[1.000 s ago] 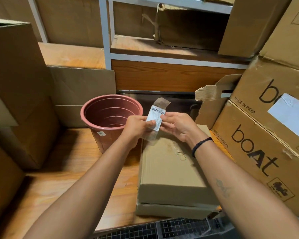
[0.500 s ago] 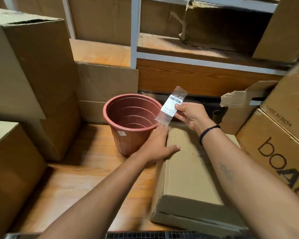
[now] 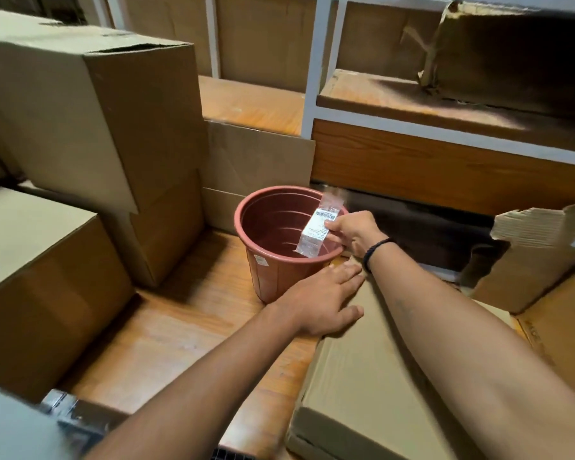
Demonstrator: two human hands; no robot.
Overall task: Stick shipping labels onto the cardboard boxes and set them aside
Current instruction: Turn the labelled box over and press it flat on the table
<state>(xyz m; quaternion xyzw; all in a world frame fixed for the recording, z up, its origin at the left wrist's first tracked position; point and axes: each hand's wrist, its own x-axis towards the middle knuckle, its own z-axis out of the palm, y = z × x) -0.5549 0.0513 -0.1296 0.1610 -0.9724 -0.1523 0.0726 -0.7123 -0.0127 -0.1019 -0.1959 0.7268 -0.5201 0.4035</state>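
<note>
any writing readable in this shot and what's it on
label pinched in the right hand: barcode and small print, too blurred to read
sticker on the red pot: too small to read
box at the right edge: faint print and a cut-off black mark, not legible
Nothing reads clearly.

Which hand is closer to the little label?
Right. The right hand pinches the label by the pot; the left hand lies flat on the box below, apart from it.
</note>
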